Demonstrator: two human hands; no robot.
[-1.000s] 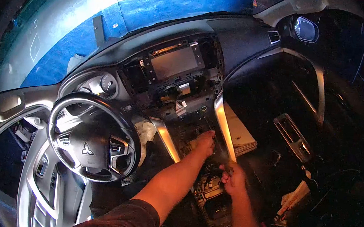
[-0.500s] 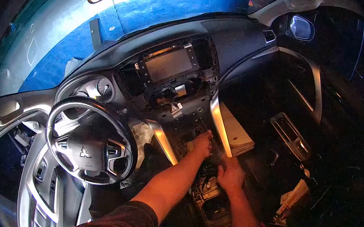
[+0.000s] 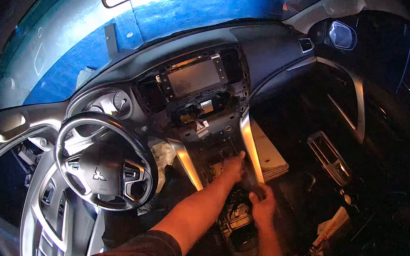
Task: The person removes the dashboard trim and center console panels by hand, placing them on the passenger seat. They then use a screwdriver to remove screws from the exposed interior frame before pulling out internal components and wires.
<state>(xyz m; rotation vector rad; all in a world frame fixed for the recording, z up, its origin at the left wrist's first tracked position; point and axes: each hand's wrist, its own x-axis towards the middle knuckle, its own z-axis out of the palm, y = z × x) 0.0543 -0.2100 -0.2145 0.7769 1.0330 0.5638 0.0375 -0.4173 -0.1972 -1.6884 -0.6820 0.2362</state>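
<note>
your left hand (image 3: 233, 168) works over the console (image 3: 218, 133), right hand (image 3: 263, 205) by the trim (image 3: 253, 145), perhaps steadying; can't tell either grip!

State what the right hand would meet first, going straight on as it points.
Probably the right shiny trim strip, whose lower end lies just ahead of the right hand; depth is unclear.

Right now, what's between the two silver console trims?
In the head view: the left hand, over the dark centre console. Whether it grips anything is unclear.

2 hands (image 3: 233, 168), 2 console trims (image 3: 253, 149), 1 strg whl (image 3: 103, 167), 1 dash scrn (image 3: 194, 78).
</note>
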